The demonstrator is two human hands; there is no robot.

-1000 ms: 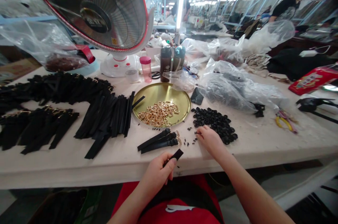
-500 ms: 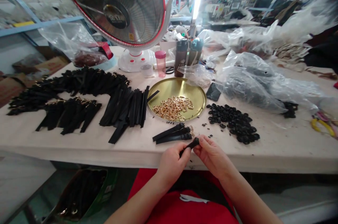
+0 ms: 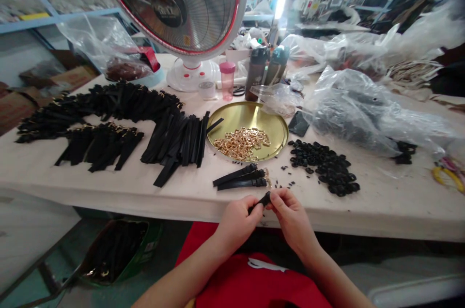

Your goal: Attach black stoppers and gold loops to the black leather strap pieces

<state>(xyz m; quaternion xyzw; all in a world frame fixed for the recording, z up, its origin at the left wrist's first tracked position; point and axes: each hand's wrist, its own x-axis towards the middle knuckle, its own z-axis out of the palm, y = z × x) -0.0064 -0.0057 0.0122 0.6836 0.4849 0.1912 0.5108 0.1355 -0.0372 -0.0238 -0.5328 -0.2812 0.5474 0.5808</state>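
Between my hands, at the table's front edge, is a short black strap (image 3: 264, 199). My left hand (image 3: 240, 220) is closed round its lower part. The fingertips of my right hand (image 3: 288, 208) pinch its upper end; whether a buckle is there I cannot make out. Just beyond lie several black straps (image 3: 240, 178) with gold buckles at their right ends. A round gold tray (image 3: 274, 124) behind them bears a heap of small gold buckles (image 3: 241, 143). Black loops (image 3: 327, 165) are piled right of the tray.
Bundles of black straps (image 3: 178, 143) cover the left of the table. A fan (image 3: 174, 12) stands behind them. At the back are a pink cup (image 3: 227, 80) and dark bottles (image 3: 256, 75). Plastic bags (image 3: 356, 109) and yellow-handled pliers (image 3: 448, 177) lie to the right.
The camera view has shifted slightly. Both hands still hold the strap in front of me, with the right fingers moved a little at its end.
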